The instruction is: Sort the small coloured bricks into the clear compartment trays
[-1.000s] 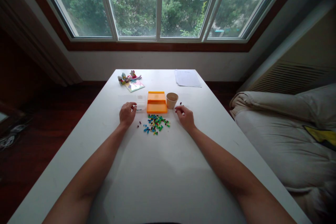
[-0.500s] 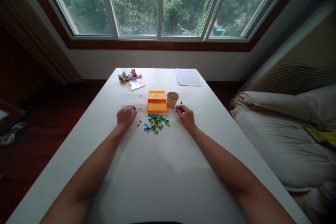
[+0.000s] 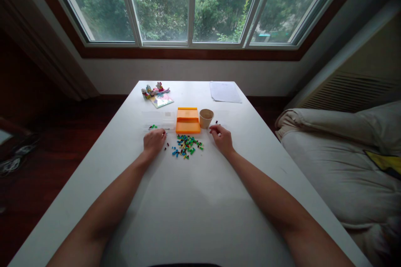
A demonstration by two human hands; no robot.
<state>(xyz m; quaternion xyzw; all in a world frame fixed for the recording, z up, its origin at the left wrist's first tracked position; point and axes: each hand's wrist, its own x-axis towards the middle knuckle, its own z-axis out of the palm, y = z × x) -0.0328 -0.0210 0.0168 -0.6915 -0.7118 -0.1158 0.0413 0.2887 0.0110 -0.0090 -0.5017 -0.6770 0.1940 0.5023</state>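
Observation:
My left hand (image 3: 154, 139) is closed, fingertips pressed together, at the near edge of a clear plastic box (image 3: 158, 116). Whatever it may pinch is too small to name. Several green toy bricks (image 3: 153, 127) show just beyond its knuckles. To the right of the brick pile (image 3: 187, 145), my right hand (image 3: 222, 138) rests with thumb and forefinger closed together; I cannot make out what is between them. Mixed green, blue, yellow and dark small bricks make up the pile between my hands. Two dark bricks (image 3: 166, 146) lie apart, beside my left hand.
An orange tray (image 3: 188, 125) stands behind the pile, with a brown paper cup (image 3: 206, 119) at its right. Small figures (image 3: 151, 91) and a shiny card (image 3: 162, 100) lie far left, paper sheets (image 3: 224, 92) far right. A sofa (image 3: 326, 167) flanks the table (image 3: 194, 208).
My left hand has shifted slightly right and toward me, uncovering the green bricks by the clear box. My right hand has stayed almost still.

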